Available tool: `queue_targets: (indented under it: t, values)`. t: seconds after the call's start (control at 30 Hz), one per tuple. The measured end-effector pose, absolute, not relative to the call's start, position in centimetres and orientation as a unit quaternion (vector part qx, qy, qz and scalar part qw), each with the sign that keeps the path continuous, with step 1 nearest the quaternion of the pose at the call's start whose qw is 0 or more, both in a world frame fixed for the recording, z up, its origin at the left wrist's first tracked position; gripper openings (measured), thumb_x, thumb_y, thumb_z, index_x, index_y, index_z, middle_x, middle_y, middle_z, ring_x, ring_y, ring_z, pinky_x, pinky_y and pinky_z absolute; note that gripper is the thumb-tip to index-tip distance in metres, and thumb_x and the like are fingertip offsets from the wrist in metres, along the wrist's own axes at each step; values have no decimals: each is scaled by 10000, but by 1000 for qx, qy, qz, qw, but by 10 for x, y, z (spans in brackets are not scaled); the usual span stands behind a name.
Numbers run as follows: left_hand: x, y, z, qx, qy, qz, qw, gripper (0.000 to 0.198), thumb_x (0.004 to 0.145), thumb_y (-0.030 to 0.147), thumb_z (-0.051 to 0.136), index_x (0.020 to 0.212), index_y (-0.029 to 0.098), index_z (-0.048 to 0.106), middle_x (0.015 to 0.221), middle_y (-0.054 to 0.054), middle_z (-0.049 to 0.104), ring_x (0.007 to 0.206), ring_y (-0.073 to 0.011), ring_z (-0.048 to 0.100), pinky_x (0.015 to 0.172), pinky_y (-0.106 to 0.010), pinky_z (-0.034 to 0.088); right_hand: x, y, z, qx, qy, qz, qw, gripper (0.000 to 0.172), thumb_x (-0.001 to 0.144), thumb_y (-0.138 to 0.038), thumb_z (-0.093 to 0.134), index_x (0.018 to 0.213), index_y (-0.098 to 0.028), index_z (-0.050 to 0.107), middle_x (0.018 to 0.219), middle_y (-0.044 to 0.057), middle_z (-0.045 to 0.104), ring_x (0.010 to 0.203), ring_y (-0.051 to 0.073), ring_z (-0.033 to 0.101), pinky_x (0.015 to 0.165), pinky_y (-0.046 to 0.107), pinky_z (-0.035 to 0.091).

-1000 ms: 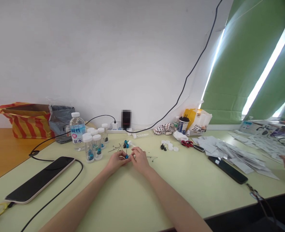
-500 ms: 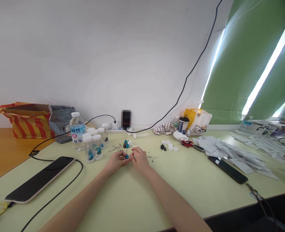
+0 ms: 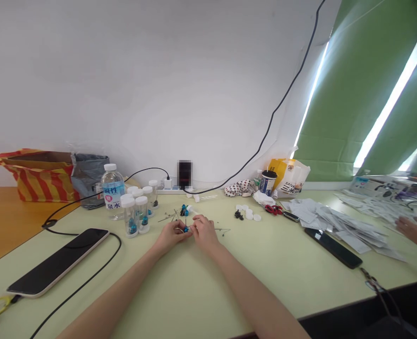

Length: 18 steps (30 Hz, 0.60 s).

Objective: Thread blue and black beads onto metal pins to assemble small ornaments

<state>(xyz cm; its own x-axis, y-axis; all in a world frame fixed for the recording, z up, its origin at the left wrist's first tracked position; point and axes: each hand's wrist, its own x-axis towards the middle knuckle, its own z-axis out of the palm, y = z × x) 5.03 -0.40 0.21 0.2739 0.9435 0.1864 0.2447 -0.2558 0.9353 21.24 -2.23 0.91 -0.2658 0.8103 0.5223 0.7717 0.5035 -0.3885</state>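
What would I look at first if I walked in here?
The red-and-yellow striped bag pops out at the far left, and green window blinds fill the upper right. In the middle of the pale green desk, the left hand and right hand pinch a small blue ball.

Honestly it's just a bare left forearm (image 3: 124, 294) and right forearm (image 3: 245, 292), both slim, tapering into a left hand (image 3: 171, 237) and right hand (image 3: 204, 234) with slender fingers (image 3: 197, 226), skin right down to the frame edge.
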Motion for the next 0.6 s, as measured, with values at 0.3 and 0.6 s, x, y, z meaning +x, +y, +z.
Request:
queue_targets:
  t: [0.3, 0.6]
  values:
    - [50, -1, -2, 688, 436, 412, 409, 153, 797, 221, 666, 719, 151, 555, 553, 93, 503, 468, -84, 509, 468, -224, 431, 211, -21, 8, -502, -792, 24, 345, 205, 913, -191, 434, 796, -193, 603, 1118, 72, 600, 994, 212, 553, 833, 398, 397]
    - [48, 3, -8, 700, 430, 414, 393, 168, 783, 258, 678, 722, 154, 561, 554, 90, 510, 477, -91, 518, 474, -230, 424, 211, -18, 5, -510, -791, 18, 337, 183, 906, -192, 447, 836, -198, 615, 1052, 69, 628, 979, 214, 549, 827, 386, 391]
